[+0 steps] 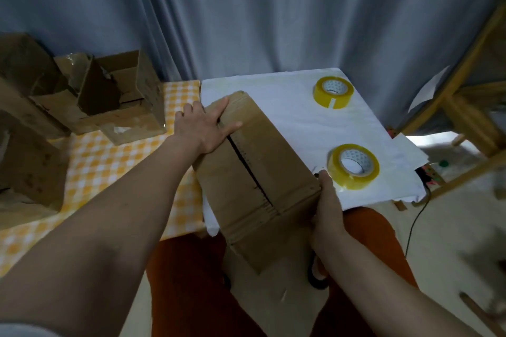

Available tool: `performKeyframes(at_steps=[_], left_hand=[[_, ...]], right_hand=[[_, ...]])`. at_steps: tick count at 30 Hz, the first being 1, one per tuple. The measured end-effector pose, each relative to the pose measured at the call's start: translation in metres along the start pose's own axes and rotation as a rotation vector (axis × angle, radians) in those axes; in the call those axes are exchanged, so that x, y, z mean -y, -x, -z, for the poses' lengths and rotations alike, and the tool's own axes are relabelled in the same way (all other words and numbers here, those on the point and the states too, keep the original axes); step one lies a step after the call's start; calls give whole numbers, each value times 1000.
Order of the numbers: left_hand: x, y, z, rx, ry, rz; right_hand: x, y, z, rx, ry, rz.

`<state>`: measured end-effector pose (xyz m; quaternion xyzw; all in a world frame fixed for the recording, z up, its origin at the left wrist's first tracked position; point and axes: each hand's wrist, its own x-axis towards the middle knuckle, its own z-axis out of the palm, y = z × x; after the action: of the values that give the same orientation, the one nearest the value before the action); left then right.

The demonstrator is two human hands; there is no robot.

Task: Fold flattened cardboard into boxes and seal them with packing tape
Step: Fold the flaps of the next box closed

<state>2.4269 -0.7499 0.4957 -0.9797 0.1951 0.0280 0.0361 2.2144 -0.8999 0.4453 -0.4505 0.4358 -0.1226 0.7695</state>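
Box [254, 172] sits folded at bench [301, 123] edge, flaps closed but untaped: your left hand [204, 124] presses flat, right hand [327, 208] grips its corner; next, grab near tape roll [353, 165].

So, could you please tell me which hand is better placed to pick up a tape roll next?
Probably the right hand: it grips the box corner right beside the near tape roll, while the left hand presses the flaps.
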Motion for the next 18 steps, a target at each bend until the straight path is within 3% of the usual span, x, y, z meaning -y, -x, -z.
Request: performKeyframes(at_steps=[3, 7, 11, 15, 18], left_hand=[[10, 5, 3, -11, 92, 113], [29, 24, 12, -27, 262, 288], [50, 34, 34, -47, 302, 440], [59, 40, 32, -17, 264, 501], [51, 48, 5, -66, 449, 476]], right_hand=[[12, 8, -31, 156, -23, -15], [41, 9, -64, 76, 110, 127], [89, -2, -94, 110, 107, 239], [115, -42, -105, 166, 95, 174], [102, -66, -89, 151, 99, 160]])
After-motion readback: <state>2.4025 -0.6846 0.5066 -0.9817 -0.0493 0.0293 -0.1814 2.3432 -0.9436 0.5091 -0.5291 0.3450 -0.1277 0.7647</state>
